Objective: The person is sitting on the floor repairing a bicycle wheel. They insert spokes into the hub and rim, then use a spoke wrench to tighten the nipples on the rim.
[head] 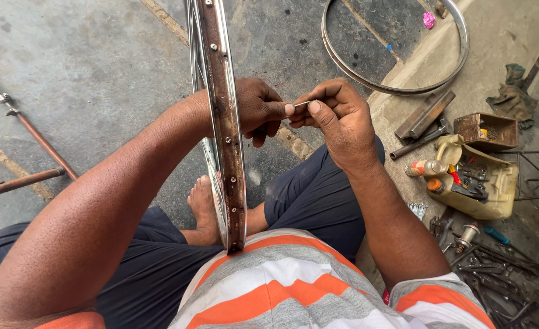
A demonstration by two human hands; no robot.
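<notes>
Both of my hands meet just past the rusty bicycle wheel rim [225,131], which stands upright on edge between my knees, its lower end against my striped shirt and its spokes on the far side. Reaching round the rim, my left hand [258,109] is curled nearly closed, thumb and forefinger pinching one end of a thin metal spoke [301,103]. Facing it, my right hand [336,119] is closed on the other end of that spoke, thumb on top, so the two hands almost touch. On the concrete floor ahead lies a bare steel rim hoop [397,88]. To my right sits a cut-open yellow plastic can [494,186] full of small tools, with a rusty open box [487,131] just behind it, a hammer [418,142] beside that, and loose spanners [494,268] scattered nearer me.
</notes>
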